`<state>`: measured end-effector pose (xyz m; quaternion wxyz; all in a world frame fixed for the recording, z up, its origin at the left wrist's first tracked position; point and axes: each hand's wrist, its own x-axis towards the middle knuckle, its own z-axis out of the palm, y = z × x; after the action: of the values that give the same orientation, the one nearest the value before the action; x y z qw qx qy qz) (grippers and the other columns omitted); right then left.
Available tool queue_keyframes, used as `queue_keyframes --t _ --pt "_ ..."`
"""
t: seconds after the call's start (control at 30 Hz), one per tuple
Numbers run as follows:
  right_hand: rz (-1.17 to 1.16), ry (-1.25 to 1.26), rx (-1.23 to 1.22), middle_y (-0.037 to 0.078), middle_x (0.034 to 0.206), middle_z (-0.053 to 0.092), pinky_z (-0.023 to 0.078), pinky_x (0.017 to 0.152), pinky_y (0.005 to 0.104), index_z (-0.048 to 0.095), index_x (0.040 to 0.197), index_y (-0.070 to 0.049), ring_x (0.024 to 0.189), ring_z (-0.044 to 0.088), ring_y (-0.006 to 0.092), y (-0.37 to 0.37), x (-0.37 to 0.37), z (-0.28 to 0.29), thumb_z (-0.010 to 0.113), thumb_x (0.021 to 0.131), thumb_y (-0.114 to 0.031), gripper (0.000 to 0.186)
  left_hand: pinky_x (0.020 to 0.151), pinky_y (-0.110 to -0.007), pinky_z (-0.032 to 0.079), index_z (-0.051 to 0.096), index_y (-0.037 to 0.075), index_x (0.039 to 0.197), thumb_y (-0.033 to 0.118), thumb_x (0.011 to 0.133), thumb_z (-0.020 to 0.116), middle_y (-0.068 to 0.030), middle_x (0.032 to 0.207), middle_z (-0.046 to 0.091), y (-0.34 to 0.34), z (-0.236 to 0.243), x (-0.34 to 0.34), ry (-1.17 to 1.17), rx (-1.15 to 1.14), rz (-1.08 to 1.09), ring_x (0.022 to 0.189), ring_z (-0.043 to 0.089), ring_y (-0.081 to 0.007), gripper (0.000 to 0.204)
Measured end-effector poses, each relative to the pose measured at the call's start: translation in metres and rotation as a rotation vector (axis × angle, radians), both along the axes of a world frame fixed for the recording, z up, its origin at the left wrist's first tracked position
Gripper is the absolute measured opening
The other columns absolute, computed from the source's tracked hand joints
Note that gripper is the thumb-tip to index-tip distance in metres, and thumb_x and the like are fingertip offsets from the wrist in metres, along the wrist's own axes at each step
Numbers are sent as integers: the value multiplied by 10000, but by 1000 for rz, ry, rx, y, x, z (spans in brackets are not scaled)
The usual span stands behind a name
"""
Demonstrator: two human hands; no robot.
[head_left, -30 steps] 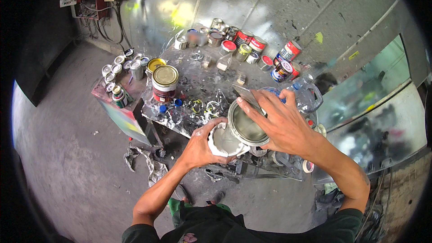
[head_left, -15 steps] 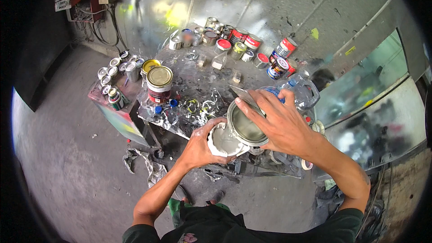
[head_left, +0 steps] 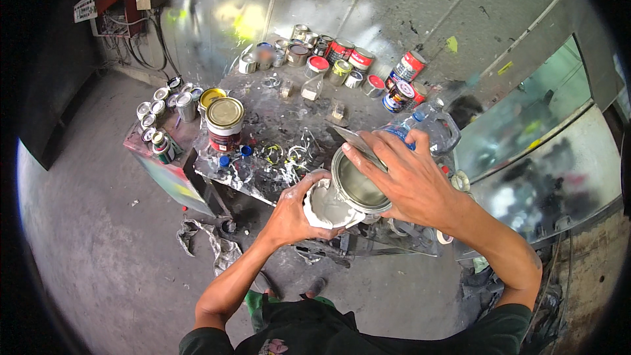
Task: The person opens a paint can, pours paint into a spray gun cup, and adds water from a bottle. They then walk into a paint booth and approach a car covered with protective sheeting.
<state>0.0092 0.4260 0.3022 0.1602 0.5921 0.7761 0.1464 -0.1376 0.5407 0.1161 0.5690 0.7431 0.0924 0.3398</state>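
My left hand [head_left: 289, 213] is closed round a white cup [head_left: 314, 209] with a ragged, paint-coated rim and pale grey liquid inside. Against its right side rests an open metal paint can [head_left: 336, 181], tilted toward the cup, its inside coated pale grey. My right hand [head_left: 424, 187] grips that can from the right, fingers across its mouth and rim. Under these fingers a flat grey strip [head_left: 355, 138] sticks out past the far rim; its other end is hidden. Whether liquid is passing between can and cup I cannot tell.
Below my hands stands a paint-splattered workbench [head_left: 263, 102]. On it are a large lidded can [head_left: 225, 125], blue caps [head_left: 246, 150], a clear plastic jug [head_left: 437, 128] and several tins along the back. A side stand [head_left: 148, 144] holds more small tins. A crumpled cloth [head_left: 223, 253] lies on the floor.
The bench and its tins have shifted slightly left and up in the picture. My hands, the cup and the tilted can look nearly the same as before.
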Motion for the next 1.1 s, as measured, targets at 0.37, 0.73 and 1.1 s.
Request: queue_keyframes --t 0.37,0.73,1.1 --pt "-1 -40 -8 162 1379 441 318 942 490 348 1464 -53 1213 445 277 -5 -2 6 880 523 -385 1131 913 -356 490 540 46 1245 265 481 899 -111 1085 662 -5 3 3 -7 17 -5 999 641 -209 872" --pt "1 -14 3 167 1378 440 319 941 494 337 1469 -54 1214 446 281 -6 -3 5 885 515 -370 1144 916 -353 489 539 43 1253 267 482 903 -112 1092 662 -5 2 1 -4 11 -8 1006 641 -210 882" --pt "6 -20 -3 173 1389 434 324 938 503 331 1471 -55 1225 440 291 -3 -4 4 889 508 -383 1161 906 -352 491 540 55 1246 266 489 897 -102 1064 667 -4 4 -2 -9 -3 6 982 644 -203 863"
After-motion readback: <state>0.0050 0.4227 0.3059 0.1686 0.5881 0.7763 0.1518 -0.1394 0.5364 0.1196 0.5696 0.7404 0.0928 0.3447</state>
